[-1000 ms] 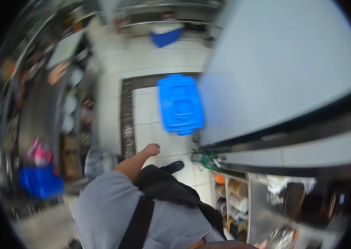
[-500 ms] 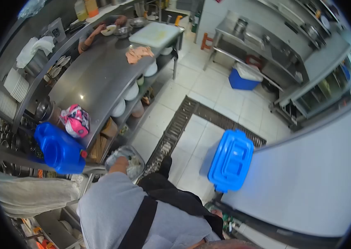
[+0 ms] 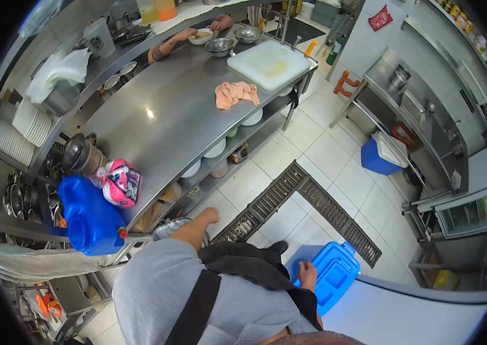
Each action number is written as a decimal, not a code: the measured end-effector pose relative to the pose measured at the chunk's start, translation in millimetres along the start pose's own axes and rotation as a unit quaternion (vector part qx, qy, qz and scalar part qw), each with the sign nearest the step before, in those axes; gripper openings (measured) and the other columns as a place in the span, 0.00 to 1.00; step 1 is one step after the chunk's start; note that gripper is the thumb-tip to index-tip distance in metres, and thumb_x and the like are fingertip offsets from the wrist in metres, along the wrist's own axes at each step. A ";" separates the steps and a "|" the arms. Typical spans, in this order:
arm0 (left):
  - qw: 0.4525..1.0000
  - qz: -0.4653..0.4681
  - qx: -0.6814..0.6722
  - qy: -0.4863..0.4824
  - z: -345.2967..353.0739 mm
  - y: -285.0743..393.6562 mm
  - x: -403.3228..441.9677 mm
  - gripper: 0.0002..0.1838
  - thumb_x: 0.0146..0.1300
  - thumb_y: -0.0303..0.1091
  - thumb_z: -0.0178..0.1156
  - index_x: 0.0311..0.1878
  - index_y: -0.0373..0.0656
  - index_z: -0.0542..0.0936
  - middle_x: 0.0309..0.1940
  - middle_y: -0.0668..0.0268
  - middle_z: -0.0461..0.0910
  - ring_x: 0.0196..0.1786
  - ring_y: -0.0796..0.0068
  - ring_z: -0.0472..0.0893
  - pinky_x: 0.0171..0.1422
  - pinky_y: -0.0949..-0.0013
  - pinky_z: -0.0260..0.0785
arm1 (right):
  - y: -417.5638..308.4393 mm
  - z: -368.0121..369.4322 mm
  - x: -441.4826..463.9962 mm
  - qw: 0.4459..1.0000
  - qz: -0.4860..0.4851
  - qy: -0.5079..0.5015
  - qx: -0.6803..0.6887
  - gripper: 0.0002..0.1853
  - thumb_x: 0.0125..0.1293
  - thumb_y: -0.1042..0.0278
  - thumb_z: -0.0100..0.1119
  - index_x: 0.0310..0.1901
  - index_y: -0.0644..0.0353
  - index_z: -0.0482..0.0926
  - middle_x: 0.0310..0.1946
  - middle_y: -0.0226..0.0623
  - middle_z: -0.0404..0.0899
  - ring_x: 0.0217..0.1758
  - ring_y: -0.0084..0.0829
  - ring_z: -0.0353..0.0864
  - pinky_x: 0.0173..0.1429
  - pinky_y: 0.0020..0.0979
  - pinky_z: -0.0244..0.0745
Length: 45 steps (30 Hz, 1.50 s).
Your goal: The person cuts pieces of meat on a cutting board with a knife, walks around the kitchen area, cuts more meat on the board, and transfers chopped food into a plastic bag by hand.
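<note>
My left hand (image 3: 210, 216) is held over the tiled floor, past the rim of a bin with a clear liner (image 3: 168, 228). Its rounded back faces up and its fingers are hidden; nothing shows in it. My right hand (image 3: 308, 272) has its fingers loosely curled, with nothing visible in them. It is above or beside the blue lidded container (image 3: 333, 275); whether it touches the lid cannot be told. My forearm covers part of the bin.
A steel table (image 3: 157, 123) carries a pink cloth (image 3: 235, 95), a white cutting board (image 3: 269, 64), a blue jerrycan (image 3: 91, 215) and a pink package (image 3: 121, 183). Across it, another person's hands hold a bowl (image 3: 200, 37). A floor drain grate (image 3: 266, 198) runs ahead of me.
My left hand has come out of the bin and moved right over the floor. My right hand has come into view by the blue container. The view has shifted.
</note>
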<state>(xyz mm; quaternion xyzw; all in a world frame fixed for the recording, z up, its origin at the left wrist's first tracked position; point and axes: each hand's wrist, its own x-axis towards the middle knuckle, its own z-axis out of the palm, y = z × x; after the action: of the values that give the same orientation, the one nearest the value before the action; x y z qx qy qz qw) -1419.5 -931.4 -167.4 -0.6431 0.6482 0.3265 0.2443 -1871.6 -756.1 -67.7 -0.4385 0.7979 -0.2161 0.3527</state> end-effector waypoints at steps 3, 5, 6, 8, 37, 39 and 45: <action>0.995 -0.070 0.030 -0.060 11.6 -37.3 18.5 0.19 0.47 0.35 0.59 0.44 0.42 0.86 0.52 0.48 0.80 0.57 0.54 0.80 0.60 0.57 0.73 | 20.5 -11.3 26.1 0.988 -0.084 -0.045 -0.121 0.15 0.65 0.59 0.58 0.36 0.66 0.82 0.25 0.51 0.82 0.28 0.47 0.84 0.37 0.44 0.76; 0.991 -0.113 -0.008 -0.074 -1.9 -31.3 20.1 0.21 0.46 0.34 0.59 0.46 0.42 0.86 0.54 0.47 0.79 0.58 0.55 0.80 0.60 0.57 0.73 | 38.3 -25.0 56.5 0.967 -0.145 -0.084 -0.191 0.15 0.64 0.59 0.58 0.34 0.65 0.82 0.25 0.50 0.82 0.29 0.47 0.83 0.37 0.44 0.76; 0.990 -0.120 -0.015 -0.073 -4.8 -27.2 28.6 0.21 0.46 0.34 0.59 0.46 0.42 0.86 0.54 0.47 0.79 0.58 0.55 0.80 0.60 0.57 0.73 | 49.6 -34.4 78.4 0.959 -0.161 -0.100 -0.209 0.15 0.64 0.59 0.58 0.33 0.65 0.82 0.24 0.50 0.82 0.29 0.47 0.83 0.37 0.44 0.76; 0.984 -0.162 -0.066 -0.032 -12.6 -5.5 46.5 0.20 0.46 0.35 0.60 0.44 0.42 0.86 0.52 0.47 0.80 0.57 0.54 0.80 0.59 0.57 0.73 | 73.4 -63.2 126.6 0.948 -0.163 -0.116 -0.246 0.15 0.63 0.58 0.58 0.32 0.64 0.82 0.24 0.50 0.81 0.29 0.47 0.83 0.37 0.44 0.76; 0.959 0.108 -0.227 0.133 -522.0 348.7 480.6 0.21 0.55 0.45 0.58 0.49 0.43 0.82 0.45 0.52 0.83 0.50 0.51 0.81 0.55 0.53 0.73 | -283.2 -207.2 799.8 0.944 -0.204 -0.136 -0.220 0.10 0.63 0.68 0.57 0.38 0.67 0.81 0.22 0.49 0.81 0.21 0.41 0.81 0.27 0.38 0.74; 0.927 0.162 -0.304 0.151 -609.7 386.8 485.8 0.24 0.55 0.45 0.61 0.53 0.44 0.80 0.46 0.55 0.83 0.51 0.55 0.81 0.56 0.56 0.73 | -297.1 -225.5 832.8 0.980 -0.045 -0.106 -0.162 0.11 0.65 0.67 0.55 0.38 0.68 0.80 0.19 0.44 0.79 0.15 0.31 0.77 0.19 0.33 0.69; 0.836 0.276 -0.450 0.149 -751.5 472.0 551.4 0.23 0.53 0.42 0.65 0.53 0.43 0.80 0.41 0.61 0.84 0.47 0.65 0.82 0.53 0.64 0.74 | -323.4 -243.1 921.4 0.975 -0.031 -0.149 -0.161 0.13 0.62 0.65 0.57 0.37 0.69 0.79 0.21 0.47 0.80 0.17 0.34 0.78 0.21 0.36 0.72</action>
<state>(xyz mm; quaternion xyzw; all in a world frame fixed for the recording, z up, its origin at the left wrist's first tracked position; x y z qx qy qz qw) -1840.2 -1876.4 -20.5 -0.5175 0.6087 0.5364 -0.2718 -2215.3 -1701.5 -40.2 -0.5417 0.7467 -0.0280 0.3850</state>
